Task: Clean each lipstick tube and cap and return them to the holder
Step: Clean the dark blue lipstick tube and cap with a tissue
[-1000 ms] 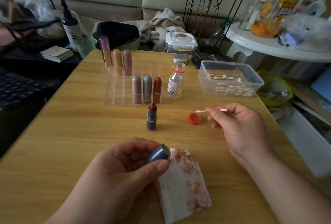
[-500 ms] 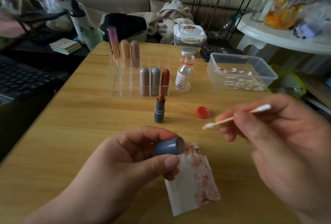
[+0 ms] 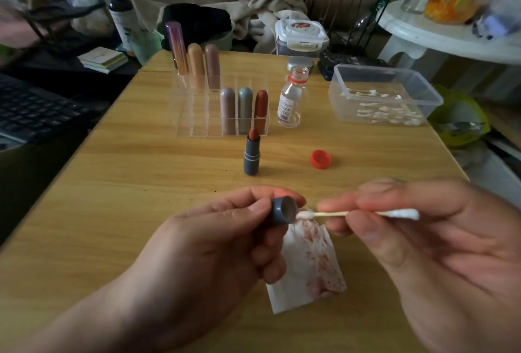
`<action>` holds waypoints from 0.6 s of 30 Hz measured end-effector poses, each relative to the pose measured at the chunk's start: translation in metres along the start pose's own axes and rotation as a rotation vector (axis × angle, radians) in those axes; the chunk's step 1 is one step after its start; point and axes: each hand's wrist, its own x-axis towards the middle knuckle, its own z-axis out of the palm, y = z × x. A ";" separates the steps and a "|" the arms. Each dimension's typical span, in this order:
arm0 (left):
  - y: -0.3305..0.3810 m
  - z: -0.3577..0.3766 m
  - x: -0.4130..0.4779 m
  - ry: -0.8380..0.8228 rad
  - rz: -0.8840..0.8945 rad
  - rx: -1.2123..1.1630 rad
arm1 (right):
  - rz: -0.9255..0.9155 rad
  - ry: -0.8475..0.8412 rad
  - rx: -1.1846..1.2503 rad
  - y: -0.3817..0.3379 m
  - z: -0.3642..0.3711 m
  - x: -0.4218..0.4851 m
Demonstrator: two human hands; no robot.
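Your left hand (image 3: 214,242) grips the cap (image 3: 283,211), mouth facing right; your right hand (image 3: 417,240) pinches the swab (image 3: 332,214) lengthwise, tip right at the rim, so push straight leftward.

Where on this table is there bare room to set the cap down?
Bare wood lies left of the lipstick, between holder and left hand. A smaller patch sits between red lid and right hand. Crowded: around the bottle, between holder and swab box, and at the tissue.
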 end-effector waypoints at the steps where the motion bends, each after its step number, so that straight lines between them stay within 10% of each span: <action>1: 0.000 0.000 0.000 -0.015 -0.002 -0.003 | -0.003 -0.005 -0.007 0.001 0.000 -0.001; 18: 0.000 -0.001 -0.003 -0.024 0.062 0.051 | -0.067 -0.205 -0.191 -0.004 -0.011 0.000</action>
